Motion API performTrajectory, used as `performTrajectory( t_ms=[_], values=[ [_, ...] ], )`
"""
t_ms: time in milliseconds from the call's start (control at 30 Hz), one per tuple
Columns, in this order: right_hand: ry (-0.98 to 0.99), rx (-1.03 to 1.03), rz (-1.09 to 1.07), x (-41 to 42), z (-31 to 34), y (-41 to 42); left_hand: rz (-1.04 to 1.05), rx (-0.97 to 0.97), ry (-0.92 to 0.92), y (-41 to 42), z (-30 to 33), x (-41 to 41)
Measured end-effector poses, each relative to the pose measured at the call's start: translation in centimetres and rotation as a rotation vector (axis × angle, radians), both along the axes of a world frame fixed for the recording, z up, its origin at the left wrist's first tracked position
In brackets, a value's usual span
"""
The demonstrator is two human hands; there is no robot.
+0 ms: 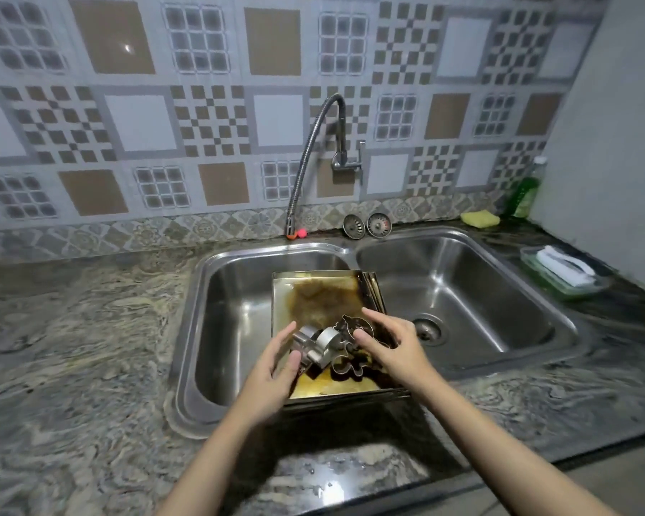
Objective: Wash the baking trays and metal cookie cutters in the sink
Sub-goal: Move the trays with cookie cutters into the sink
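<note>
A: What does the head view show in the middle of the frame?

B: A double steel sink (473, 240) set in a marbled stone counter (71, 348). A stack of baking trays (315, 292) lies tilted across the divider between the two bowls, mostly over the left bowl, its near edge resting on the sink's front rim. The top tray is stained brown.

A: And the cookie cutters?

B: The metal cookie cutters (345, 342) sit in a heap on the lower half of the top tray, just between the hands.

A: How do the hands stand?

B: The left hand (274, 370), at lower centre, has its fingers spread and nearly straight, thumb and forefinger touching the round cutter at the heap's left side; it cups rather than clamps. The right hand (391, 340), just right of centre, is also spread, fingers lightly bent, thumb tip resting on a shaped cutter. Whether either hand truly has hold of a cutter, I cannot tell.

A: What lies toward the top?

B: A flexible tap (315, 143) arches from the tiled wall (127, 106), its spout ending above the sink's back rim. Two strainer plugs (367, 225) lean against the wall. In the upper right stand a green soap bottle (525, 195) and a yellow sponge (479, 219); at the right edge, a glass dish (563, 277) holds something white.
</note>
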State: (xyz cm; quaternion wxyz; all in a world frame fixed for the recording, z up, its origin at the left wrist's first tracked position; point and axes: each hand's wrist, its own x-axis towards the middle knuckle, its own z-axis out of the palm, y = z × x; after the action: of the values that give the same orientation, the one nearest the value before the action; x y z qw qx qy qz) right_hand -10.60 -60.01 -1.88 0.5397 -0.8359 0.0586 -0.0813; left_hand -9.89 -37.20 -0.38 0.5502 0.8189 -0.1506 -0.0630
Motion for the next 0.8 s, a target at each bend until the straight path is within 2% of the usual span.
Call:
performTrajectory(
  t_ms=[267, 800],
  values=[
    [0.044, 0.030, -0.047, 1.0, -0.5, -8.2, -0.035, -0.031, 0.054, -8.5, -1.4, 2.1],
    [0.153, -0.008, -0.124, 10.4, -2.4, -24.2, -0.081, -0.067, 0.139, -24.6, -4.7, 13.0]
  ],
)
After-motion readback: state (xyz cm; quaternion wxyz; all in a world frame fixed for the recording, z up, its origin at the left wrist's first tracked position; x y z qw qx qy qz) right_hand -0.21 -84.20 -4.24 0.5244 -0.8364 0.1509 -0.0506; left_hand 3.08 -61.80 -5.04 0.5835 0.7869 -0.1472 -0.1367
